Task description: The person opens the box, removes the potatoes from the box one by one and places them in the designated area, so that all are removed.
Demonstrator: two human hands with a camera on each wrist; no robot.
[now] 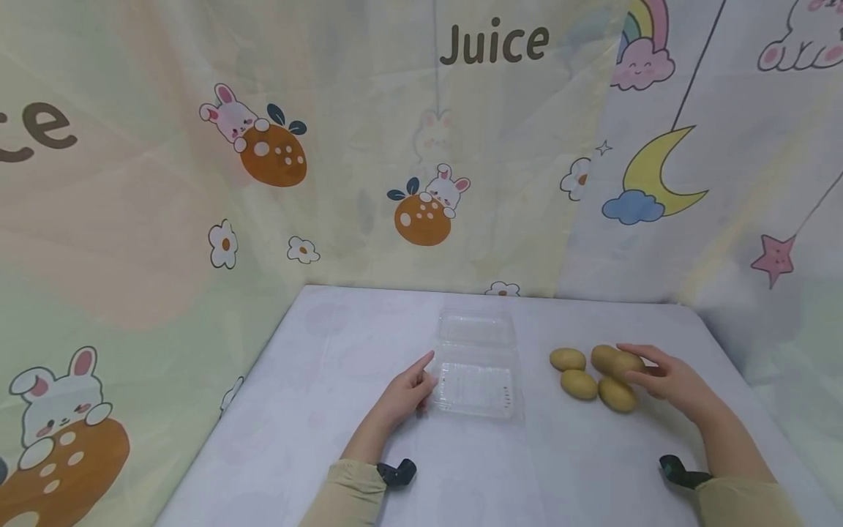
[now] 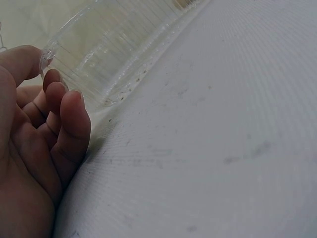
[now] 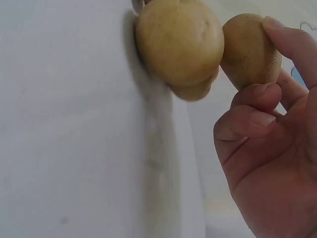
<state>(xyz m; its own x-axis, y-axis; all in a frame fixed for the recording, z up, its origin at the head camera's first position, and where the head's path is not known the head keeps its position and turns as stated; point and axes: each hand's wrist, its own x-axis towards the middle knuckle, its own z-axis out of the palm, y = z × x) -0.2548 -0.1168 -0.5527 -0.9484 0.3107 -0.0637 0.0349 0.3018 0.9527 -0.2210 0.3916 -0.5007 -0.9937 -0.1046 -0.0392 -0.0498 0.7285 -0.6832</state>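
Note:
A clear plastic clamshell container (image 1: 476, 389) lies opened out on the table, its lid (image 1: 476, 327) folded back on the far side. At its left edge is my left hand (image 1: 405, 391); in the left wrist view, the thumb and fingers pinch the container's rim (image 2: 49, 57). My right hand (image 1: 681, 384) holds a potato (image 3: 250, 54) between thumb and fingertips, raised just over the others. Several more potatoes (image 1: 579, 385) sit in a cluster right of the container. In the right wrist view, a large potato (image 3: 178, 42) on the table overlaps another behind it.
A white cloth covers the table (image 1: 276, 439). Printed curtains (image 1: 356, 146) with rabbits, flowers and a moon stand behind and along the sides. A dark wrist device (image 1: 397, 473) sits at the left cuff and a similar one (image 1: 683, 472) at the right.

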